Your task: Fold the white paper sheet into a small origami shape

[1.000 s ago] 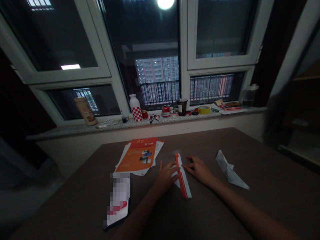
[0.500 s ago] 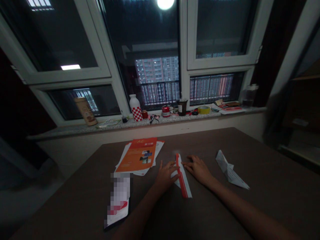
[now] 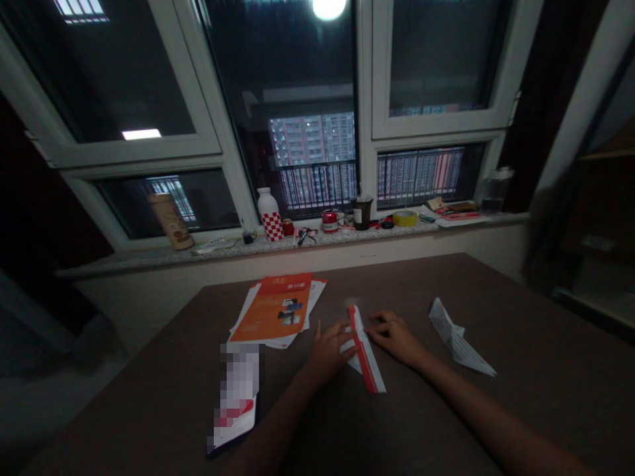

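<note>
A narrow folded paper strip [image 3: 368,360], red and white, lies on the dark brown table [image 3: 407,423] in front of me. My left hand [image 3: 328,349] presses its left side, fingers stretched over the paper. My right hand [image 3: 395,336] rests flat against its right side, fingertips touching the red edge near the far end. Neither hand lifts the paper.
A folded white paper shape [image 3: 459,338] lies to the right. A stack of sheets topped by an orange leaflet [image 3: 276,309] is at the left, a blurred flat object [image 3: 235,400] nearer me. The windowsill [image 3: 297,241] carries a bottle [image 3: 269,213], cans, cup and tape roll [image 3: 405,217].
The near end of the strip has swung slightly to the right, and my right hand's fingers have drawn in a little toward the fold.
</note>
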A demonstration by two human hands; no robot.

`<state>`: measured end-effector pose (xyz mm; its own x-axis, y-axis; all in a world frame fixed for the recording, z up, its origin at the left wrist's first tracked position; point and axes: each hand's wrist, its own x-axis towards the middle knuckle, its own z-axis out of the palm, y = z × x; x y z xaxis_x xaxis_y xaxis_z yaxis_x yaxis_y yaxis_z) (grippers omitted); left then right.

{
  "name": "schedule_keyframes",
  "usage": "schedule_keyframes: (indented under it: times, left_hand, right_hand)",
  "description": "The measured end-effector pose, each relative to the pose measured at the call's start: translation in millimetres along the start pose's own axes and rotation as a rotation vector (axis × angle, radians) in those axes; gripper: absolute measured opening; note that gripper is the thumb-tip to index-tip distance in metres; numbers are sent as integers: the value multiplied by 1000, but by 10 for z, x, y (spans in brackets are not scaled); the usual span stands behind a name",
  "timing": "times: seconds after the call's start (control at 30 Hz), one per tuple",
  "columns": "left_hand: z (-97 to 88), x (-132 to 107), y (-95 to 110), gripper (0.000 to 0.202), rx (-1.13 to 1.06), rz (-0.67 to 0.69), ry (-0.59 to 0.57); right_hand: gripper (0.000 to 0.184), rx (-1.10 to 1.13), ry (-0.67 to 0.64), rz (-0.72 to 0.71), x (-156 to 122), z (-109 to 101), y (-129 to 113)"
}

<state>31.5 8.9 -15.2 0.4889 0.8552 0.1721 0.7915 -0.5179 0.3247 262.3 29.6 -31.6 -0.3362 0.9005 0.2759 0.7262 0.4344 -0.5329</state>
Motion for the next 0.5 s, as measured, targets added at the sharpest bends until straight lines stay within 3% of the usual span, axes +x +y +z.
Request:
schedule_keyframes:
  times: [0.5]
  left_hand:
    - [3, -5, -15, 37, 10, 37, -19]
  right_hand:
    - [29, -26, -16, -4, -14, -26, -29]
